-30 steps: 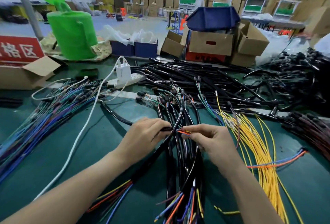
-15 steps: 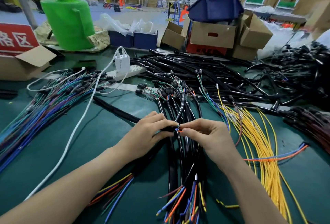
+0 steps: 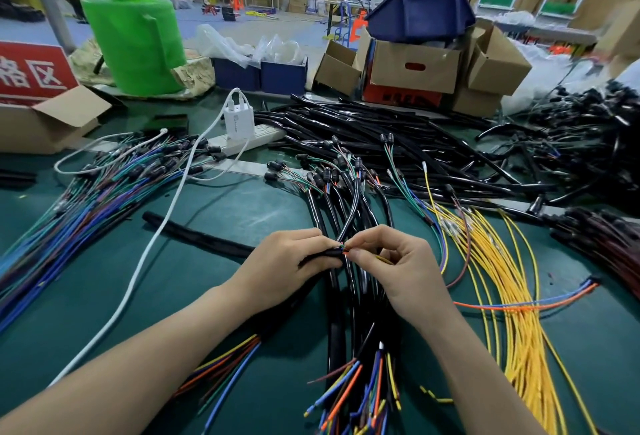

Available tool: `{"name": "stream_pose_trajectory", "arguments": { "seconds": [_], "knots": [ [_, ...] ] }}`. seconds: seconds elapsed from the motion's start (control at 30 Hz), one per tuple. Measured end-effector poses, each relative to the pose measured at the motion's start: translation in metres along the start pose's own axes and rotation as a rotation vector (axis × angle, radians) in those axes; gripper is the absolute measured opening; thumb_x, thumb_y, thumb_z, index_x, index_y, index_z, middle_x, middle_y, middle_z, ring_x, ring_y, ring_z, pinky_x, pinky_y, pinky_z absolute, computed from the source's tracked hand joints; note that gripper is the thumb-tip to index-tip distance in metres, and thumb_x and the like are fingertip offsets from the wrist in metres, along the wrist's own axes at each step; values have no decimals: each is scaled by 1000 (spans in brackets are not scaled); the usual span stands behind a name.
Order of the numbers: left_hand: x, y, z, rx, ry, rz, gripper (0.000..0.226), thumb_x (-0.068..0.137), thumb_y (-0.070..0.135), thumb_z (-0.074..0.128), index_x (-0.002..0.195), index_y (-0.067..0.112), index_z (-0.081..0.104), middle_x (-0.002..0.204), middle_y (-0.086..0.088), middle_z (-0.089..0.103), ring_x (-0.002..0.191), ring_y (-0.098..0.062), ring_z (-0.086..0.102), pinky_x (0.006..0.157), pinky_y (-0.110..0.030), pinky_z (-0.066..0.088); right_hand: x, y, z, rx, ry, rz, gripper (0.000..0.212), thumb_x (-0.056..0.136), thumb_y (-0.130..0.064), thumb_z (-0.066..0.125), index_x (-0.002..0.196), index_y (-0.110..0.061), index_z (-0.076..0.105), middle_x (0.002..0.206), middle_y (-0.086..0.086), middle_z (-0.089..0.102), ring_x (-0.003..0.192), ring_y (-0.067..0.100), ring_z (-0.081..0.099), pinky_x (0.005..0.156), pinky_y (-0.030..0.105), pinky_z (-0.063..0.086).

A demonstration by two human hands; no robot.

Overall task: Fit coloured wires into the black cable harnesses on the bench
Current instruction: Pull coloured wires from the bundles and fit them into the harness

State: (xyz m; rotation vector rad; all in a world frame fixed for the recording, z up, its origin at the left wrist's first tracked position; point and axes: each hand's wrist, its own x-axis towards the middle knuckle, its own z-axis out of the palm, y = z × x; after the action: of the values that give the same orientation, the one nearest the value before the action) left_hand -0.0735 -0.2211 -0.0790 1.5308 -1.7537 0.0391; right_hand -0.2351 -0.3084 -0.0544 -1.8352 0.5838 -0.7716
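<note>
Hands meet over the middle of a green bench. The left hand curls round the end of a black cable harness, fingers and thumb clamped on its sleeve. The right hand pinches thin coloured wires, orange and green, touching the harness mouth. Beneath lies a bundle of black harnesses, coloured ends fanning toward the viewer. Yellow wires lie to the right. At far left, a red sign shows the white character 区; the character before it is cut off. The print on a white charger is too small to read.
</note>
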Motion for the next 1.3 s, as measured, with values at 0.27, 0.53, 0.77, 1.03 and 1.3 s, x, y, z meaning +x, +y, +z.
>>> {"name": "stream_pose_trajectory", "arguments": {
  "seconds": [0.27, 0.53, 0.77, 1.03, 1.3],
  "knots": [
    [-1, 1, 2, -14, -2, -20, 21, 90, 22, 59, 88, 4, 68, 75, -3, 63, 67, -10, 54, 64, -17, 41, -4, 3, 6, -197, 76, -44, 17, 79, -10, 69, 75, -26, 69, 65, -12, 65, 50, 2, 46, 56, 17, 36],
    [-3, 0, 2, -54, 11, -6, 19, 90, 20, 59, 100, 7, 69, 91, 1, 71, 80, -8, 62, 74, -19, 47, -3, 4, 3, -232, -8, -18, 21, 79, -12, 67, 78, -33, 65, 68, -15, 63, 51, 5, 42, 58, 32, 39],
    [-2, -3, 3, -87, 19, 1, 19, 89, 21, 61, 104, 13, 68, 96, 6, 71, 85, -4, 64, 77, -22, 50, -1, 7, 2, -202, -13, -21, 23, 80, -11, 68, 80, -33, 67, 73, -16, 67, 52, 6, 36, 58, 24, 35],
    [-2, -2, 2, -91, 5, -30, 13, 87, 19, 63, 96, 11, 69, 87, 6, 70, 77, -1, 60, 73, -14, 46, -1, 6, 0, -165, -31, -27, 21, 80, -7, 68, 78, -27, 72, 62, -17, 62, 50, 6, 31, 53, 18, 31],
    [-1, -3, 0, -143, 30, -57, 7, 88, 22, 63, 92, 17, 67, 77, 9, 66, 69, -2, 58, 67, -15, 45, -1, 4, 1, -106, -10, -43, 22, 82, -5, 69, 87, -26, 75, 46, -18, 50, 47, 6, 30, 48, 14, 26]
  ]
}}
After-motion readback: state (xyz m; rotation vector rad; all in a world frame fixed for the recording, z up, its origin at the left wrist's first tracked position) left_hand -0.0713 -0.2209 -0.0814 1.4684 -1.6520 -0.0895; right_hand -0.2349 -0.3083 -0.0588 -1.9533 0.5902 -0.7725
